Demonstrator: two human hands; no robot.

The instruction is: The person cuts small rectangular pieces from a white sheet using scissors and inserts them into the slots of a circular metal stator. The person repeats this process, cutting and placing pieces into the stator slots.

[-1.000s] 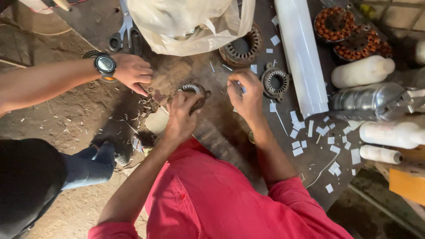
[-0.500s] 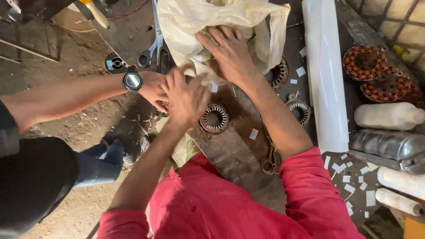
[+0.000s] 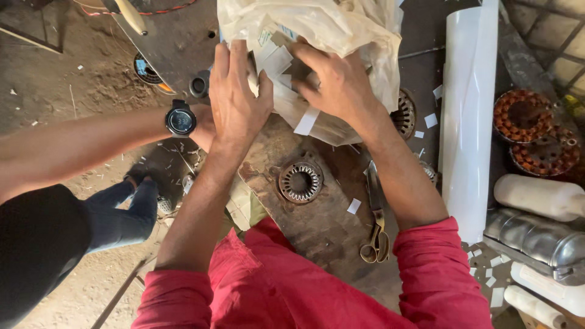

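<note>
Both my hands reach forward into a crumpled white plastic bag (image 3: 341, 30) at the top of the view. My left hand (image 3: 237, 91) lies flat with fingers spread on white paper strips (image 3: 277, 61) at the bag's mouth. My right hand (image 3: 335, 82) presses on the same strips, fingers curled among them; one strip (image 3: 306, 122) hangs below it. A round slotted metal stator core (image 3: 300, 181) lies on the worn wooden board (image 3: 323, 225) between my forearms, untouched.
Another person's arm with a black wristwatch (image 3: 181, 120) reaches in from the left, its hand behind my left wrist. Scissors (image 3: 376, 225) lie by my right forearm. A white sheet roll (image 3: 469, 116), copper-wound stators (image 3: 524, 116), white tubes and a metal cylinder (image 3: 536, 234) sit at right.
My hands left the stator core on the board and moved up to the bag. The right hand reached it first, then the left joined it on the paper strips.
</note>
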